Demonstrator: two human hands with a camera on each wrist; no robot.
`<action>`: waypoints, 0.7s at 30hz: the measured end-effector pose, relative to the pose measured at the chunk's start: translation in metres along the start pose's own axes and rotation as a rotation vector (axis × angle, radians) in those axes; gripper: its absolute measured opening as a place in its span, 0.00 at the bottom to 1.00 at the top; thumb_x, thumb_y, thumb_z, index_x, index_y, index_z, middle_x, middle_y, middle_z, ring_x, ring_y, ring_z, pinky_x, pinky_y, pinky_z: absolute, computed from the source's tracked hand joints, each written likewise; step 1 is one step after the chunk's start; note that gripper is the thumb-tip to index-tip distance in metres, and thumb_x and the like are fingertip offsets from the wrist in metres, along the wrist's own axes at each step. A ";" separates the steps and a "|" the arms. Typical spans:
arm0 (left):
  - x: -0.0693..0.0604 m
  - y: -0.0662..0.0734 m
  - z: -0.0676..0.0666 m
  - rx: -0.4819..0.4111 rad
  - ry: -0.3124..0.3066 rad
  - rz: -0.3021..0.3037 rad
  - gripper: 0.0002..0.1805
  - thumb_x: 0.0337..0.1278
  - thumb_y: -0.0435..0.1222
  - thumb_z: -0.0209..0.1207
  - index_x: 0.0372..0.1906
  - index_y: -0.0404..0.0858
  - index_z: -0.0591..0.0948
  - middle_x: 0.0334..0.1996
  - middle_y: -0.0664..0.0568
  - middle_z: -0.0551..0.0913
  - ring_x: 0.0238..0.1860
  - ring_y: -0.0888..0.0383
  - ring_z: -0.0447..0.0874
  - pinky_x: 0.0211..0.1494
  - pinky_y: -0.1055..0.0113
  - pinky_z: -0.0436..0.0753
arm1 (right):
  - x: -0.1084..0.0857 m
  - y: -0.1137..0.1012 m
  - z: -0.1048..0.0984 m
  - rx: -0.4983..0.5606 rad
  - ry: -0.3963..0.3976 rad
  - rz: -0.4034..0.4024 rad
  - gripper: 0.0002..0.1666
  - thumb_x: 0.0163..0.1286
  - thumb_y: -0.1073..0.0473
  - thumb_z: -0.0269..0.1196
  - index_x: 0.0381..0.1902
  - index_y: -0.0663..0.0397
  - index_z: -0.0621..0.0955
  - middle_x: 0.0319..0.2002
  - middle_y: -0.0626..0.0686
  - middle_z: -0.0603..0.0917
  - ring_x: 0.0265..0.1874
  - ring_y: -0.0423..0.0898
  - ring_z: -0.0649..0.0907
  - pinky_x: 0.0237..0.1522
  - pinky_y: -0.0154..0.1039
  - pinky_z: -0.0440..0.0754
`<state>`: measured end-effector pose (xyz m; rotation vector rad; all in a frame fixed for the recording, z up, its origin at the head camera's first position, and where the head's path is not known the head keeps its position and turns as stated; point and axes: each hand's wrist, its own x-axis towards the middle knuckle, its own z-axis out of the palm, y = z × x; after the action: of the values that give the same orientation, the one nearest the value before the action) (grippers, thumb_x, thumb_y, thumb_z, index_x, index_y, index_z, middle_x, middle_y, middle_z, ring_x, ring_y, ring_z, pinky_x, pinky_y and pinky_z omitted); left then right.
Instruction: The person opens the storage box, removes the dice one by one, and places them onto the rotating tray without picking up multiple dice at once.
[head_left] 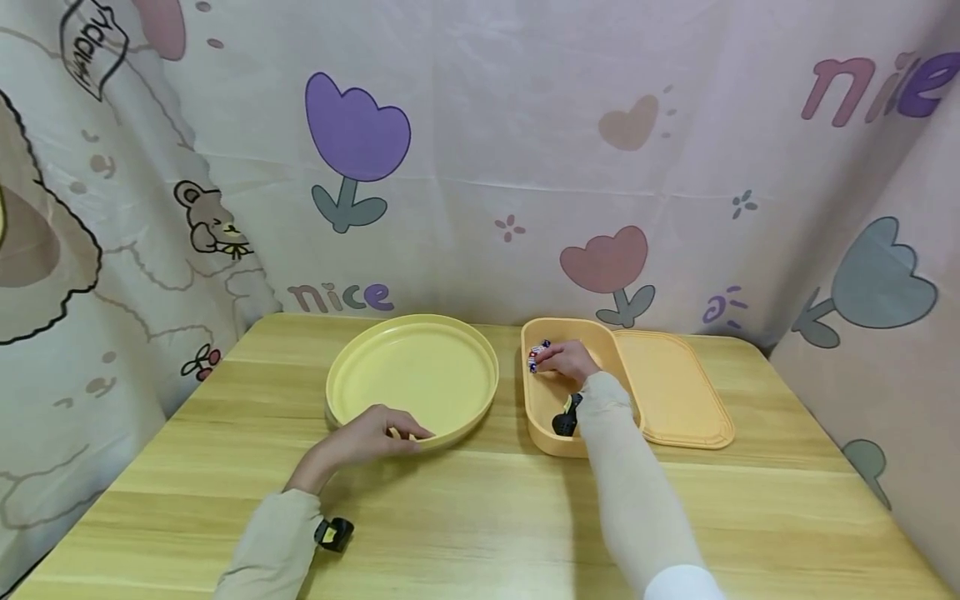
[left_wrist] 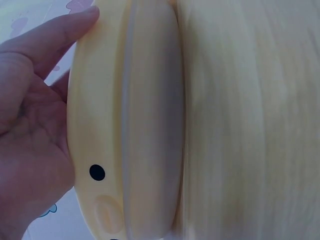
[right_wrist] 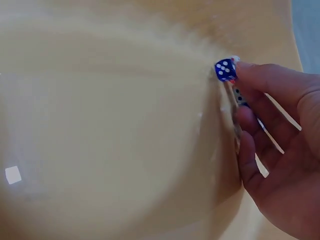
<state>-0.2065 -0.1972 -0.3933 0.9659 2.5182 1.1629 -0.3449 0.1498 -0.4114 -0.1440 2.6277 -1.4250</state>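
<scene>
My left hand (head_left: 375, 435) is at the near rim of a round yellow tray (head_left: 412, 367). In the left wrist view its thumb (left_wrist: 82, 22) lies over the tray's outer wall (left_wrist: 100, 115), with fingers behind the rim, gripping it. My right hand (head_left: 570, 361) reaches into an orange rectangular box (head_left: 551, 442), by its left wall. Thumb and fingers pinch small dice there: a blue die (right_wrist: 225, 70) with white dots at the thumb tip, and a white die (right_wrist: 239, 96) below it. Fingers partly hide the dice, so I cannot tell their number.
An orange lid (head_left: 671, 387) lies on the wooden table (head_left: 465, 525) against the box's right side. A small white square (right_wrist: 13, 175) shows on the box floor. Behind the table hangs a printed curtain (head_left: 480, 125). A black wrist camera (head_left: 335, 534) sits at the left cuff.
</scene>
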 end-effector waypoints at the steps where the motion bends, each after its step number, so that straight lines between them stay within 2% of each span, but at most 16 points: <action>1: 0.000 0.000 0.000 0.000 -0.001 -0.001 0.10 0.59 0.34 0.63 0.45 0.36 0.87 0.39 0.55 0.86 0.37 0.64 0.79 0.42 0.67 0.78 | 0.000 -0.001 0.001 -0.011 0.005 -0.003 0.10 0.56 0.69 0.70 0.37 0.69 0.86 0.42 0.61 0.84 0.39 0.49 0.77 0.38 0.33 0.70; 5: 0.000 0.000 -0.001 -0.006 -0.006 -0.003 0.10 0.60 0.34 0.63 0.45 0.36 0.87 0.39 0.55 0.86 0.38 0.64 0.78 0.42 0.67 0.77 | 0.001 -0.003 0.004 -0.076 0.021 0.037 0.10 0.54 0.69 0.72 0.35 0.67 0.86 0.43 0.61 0.84 0.45 0.53 0.77 0.49 0.39 0.70; 8: 0.001 0.000 -0.001 -0.015 -0.006 0.001 0.10 0.60 0.34 0.63 0.45 0.35 0.87 0.38 0.55 0.85 0.38 0.63 0.78 0.42 0.66 0.77 | 0.009 0.000 0.007 -0.092 0.011 0.071 0.09 0.51 0.69 0.74 0.32 0.65 0.87 0.42 0.60 0.84 0.45 0.53 0.77 0.51 0.44 0.70; 9: 0.001 0.000 -0.001 -0.017 -0.005 0.002 0.11 0.60 0.34 0.63 0.45 0.35 0.87 0.38 0.55 0.85 0.38 0.63 0.78 0.42 0.66 0.77 | 0.012 0.002 0.007 -0.095 0.006 0.077 0.09 0.50 0.68 0.75 0.30 0.64 0.87 0.41 0.59 0.84 0.44 0.53 0.77 0.50 0.44 0.71; 10: 0.001 0.000 -0.001 -0.019 -0.005 0.005 0.11 0.60 0.34 0.63 0.45 0.35 0.87 0.38 0.55 0.85 0.38 0.63 0.78 0.41 0.66 0.77 | 0.022 0.013 0.008 -0.082 -0.001 0.042 0.09 0.48 0.66 0.77 0.28 0.60 0.87 0.38 0.57 0.84 0.40 0.51 0.77 0.46 0.41 0.71; 13: 0.000 0.000 -0.001 -0.022 -0.004 0.003 0.11 0.60 0.33 0.63 0.45 0.35 0.87 0.38 0.55 0.85 0.38 0.63 0.78 0.41 0.66 0.77 | 0.029 0.016 0.010 -0.093 -0.012 0.038 0.11 0.45 0.65 0.78 0.24 0.58 0.85 0.34 0.56 0.83 0.37 0.50 0.76 0.41 0.40 0.71; 16: 0.000 0.000 -0.001 -0.023 -0.002 0.001 0.10 0.60 0.33 0.63 0.45 0.35 0.87 0.39 0.54 0.85 0.38 0.63 0.78 0.42 0.66 0.77 | 0.026 0.012 0.012 -0.105 -0.011 0.037 0.11 0.46 0.65 0.78 0.24 0.59 0.84 0.33 0.56 0.82 0.36 0.49 0.76 0.39 0.39 0.71; 17: -0.001 0.000 -0.001 -0.025 -0.002 0.000 0.10 0.60 0.33 0.63 0.45 0.35 0.87 0.39 0.54 0.85 0.38 0.63 0.78 0.42 0.66 0.77 | 0.017 0.002 0.011 -0.126 -0.008 0.072 0.10 0.48 0.67 0.76 0.26 0.62 0.84 0.34 0.57 0.82 0.37 0.50 0.76 0.40 0.40 0.71; 21: 0.000 0.000 0.000 -0.030 0.000 0.007 0.10 0.61 0.35 0.63 0.45 0.36 0.87 0.39 0.54 0.85 0.38 0.62 0.78 0.42 0.66 0.77 | 0.009 0.000 0.008 -0.160 -0.014 0.032 0.07 0.52 0.67 0.72 0.28 0.63 0.84 0.33 0.56 0.82 0.35 0.49 0.76 0.37 0.36 0.71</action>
<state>-0.2062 -0.1974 -0.3935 0.9675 2.4925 1.1993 -0.3528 0.1421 -0.4164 -0.1293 2.7179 -1.1982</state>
